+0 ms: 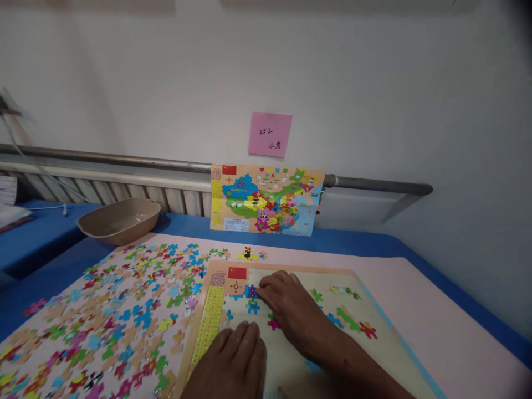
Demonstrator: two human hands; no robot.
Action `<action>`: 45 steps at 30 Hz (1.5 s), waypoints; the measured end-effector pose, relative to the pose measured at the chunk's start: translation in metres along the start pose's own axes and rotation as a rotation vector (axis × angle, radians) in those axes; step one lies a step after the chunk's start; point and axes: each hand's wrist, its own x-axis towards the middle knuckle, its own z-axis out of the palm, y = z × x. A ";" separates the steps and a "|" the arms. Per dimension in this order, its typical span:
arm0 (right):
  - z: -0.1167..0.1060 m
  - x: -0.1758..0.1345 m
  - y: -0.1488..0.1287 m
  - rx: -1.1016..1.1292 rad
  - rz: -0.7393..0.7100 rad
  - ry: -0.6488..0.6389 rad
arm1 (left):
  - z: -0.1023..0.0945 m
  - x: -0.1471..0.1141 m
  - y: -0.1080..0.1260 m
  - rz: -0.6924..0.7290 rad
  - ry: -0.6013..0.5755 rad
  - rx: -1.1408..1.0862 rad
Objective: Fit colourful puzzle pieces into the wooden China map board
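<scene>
- One wooden puzzle board (pixel 386 332), one tan bowl (pixel 118 220).
- Your right hand (pixel 286 305) presses flat, fingertips touching the purple puzzle piece (pixel 251 291).
- Your left hand (pixel 233 360) lies flat, holding nothing.

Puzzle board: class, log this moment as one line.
left hand flat on puzzle board | right hand pressing purple piece | loose pieces left of board

Left hand (pixel 233 363) cut off below — pink note's (pixel 270 134) writing unreadable.
</scene>
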 end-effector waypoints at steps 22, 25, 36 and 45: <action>-0.004 -0.002 0.000 -0.035 -0.101 -0.050 | -0.027 0.064 -0.001 -0.385 -0.629 -0.522; -0.006 -0.001 -0.001 -0.029 -0.089 -0.067 | -0.023 0.063 -0.001 -0.392 -0.605 -0.527; -0.005 -0.002 -0.001 -0.036 -0.092 -0.048 | -0.025 0.064 0.004 -0.417 -0.616 -0.519; -0.004 -0.003 -0.001 -0.040 -0.090 -0.045 | -0.010 0.059 0.005 -0.410 -0.550 -0.487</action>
